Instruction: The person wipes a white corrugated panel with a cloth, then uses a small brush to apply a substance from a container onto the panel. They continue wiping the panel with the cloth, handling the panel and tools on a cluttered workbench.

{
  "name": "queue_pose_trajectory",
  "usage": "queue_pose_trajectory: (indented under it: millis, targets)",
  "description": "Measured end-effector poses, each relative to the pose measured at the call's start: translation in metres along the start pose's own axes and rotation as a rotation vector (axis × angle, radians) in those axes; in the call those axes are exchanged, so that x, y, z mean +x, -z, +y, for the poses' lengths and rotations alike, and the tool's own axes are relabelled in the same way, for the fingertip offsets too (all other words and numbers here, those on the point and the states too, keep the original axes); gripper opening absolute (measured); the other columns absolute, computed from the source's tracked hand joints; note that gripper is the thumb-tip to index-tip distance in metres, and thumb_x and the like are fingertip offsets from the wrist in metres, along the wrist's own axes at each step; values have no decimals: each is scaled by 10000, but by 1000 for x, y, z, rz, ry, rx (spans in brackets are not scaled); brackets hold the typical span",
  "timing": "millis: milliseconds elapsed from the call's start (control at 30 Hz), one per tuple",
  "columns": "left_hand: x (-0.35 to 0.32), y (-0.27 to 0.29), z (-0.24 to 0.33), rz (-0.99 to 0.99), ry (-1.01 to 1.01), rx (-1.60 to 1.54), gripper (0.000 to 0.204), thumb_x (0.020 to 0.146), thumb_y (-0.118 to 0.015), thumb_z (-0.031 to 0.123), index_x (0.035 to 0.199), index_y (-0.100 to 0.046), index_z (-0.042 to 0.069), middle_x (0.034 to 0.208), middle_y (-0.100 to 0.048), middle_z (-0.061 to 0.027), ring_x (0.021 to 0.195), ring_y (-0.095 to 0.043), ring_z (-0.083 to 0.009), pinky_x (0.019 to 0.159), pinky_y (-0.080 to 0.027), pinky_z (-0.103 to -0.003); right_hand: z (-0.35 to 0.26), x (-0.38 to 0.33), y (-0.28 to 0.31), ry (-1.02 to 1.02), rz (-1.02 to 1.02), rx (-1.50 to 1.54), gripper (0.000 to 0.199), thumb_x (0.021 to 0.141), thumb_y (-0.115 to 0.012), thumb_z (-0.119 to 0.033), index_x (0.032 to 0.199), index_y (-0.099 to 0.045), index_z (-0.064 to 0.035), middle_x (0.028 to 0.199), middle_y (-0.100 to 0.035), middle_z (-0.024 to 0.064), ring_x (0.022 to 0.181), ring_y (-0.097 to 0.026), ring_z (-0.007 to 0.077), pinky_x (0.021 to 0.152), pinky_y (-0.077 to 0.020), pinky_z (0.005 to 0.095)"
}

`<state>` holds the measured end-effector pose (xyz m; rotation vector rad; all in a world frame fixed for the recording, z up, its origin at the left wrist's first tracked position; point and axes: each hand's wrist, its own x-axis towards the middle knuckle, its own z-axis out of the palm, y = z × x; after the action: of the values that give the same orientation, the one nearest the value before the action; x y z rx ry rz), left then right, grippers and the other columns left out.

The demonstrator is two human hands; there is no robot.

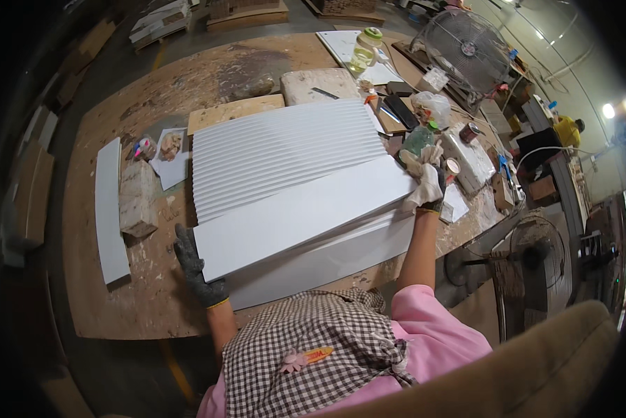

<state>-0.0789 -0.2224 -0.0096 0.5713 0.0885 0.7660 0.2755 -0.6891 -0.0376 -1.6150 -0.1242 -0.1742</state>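
Note:
A long, smooth white board (306,209) lies slantwise over a ribbed white panel (285,150) and other white boards (327,261) beneath it. My left hand (196,261), in a dark grey glove, grips the board's near left corner, fingers along its end. At the other end my right hand (433,202), also gloved, is closed round a crumpled off-white cloth (426,177), which touches the board's right end. The cloth covers most of that hand's fingers.
A narrow white strip (111,209) and a worn block (138,198) lie at left. Toward the far right are a bottle (365,50), a small can (469,132), a wrapped white block (468,159) and a large fan (464,49). Farther off, a person in yellow (568,131) bends over.

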Motion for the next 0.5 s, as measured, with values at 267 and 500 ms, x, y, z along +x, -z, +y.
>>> queue_pose_trajectory:
  millis: [267, 500]
  targets:
    - [-8, 15, 13, 176, 332, 317, 613, 818, -540, 94, 1400, -383, -17, 1382, -471, -155, 1258, -471, -280, 1056, -382, -399, -99, -77, -73, 177, -276, -186, 493, 848, -655, -332, 1241, -527, -63, 1070, -612, 82, 982, -567, 230, 841, -476, 348]
    - [-17, 32, 16, 277, 430, 521, 517, 877, -589, 147, 1345, -442, -16, 1250, -567, -143, 1088, -595, -284, 930, -489, -396, -55, -183, -215, 354, -630, -429, 420, 817, -615, -268, 1210, -585, -124, 1262, -547, 117, 1241, -460, 300, 1044, -347, 425]
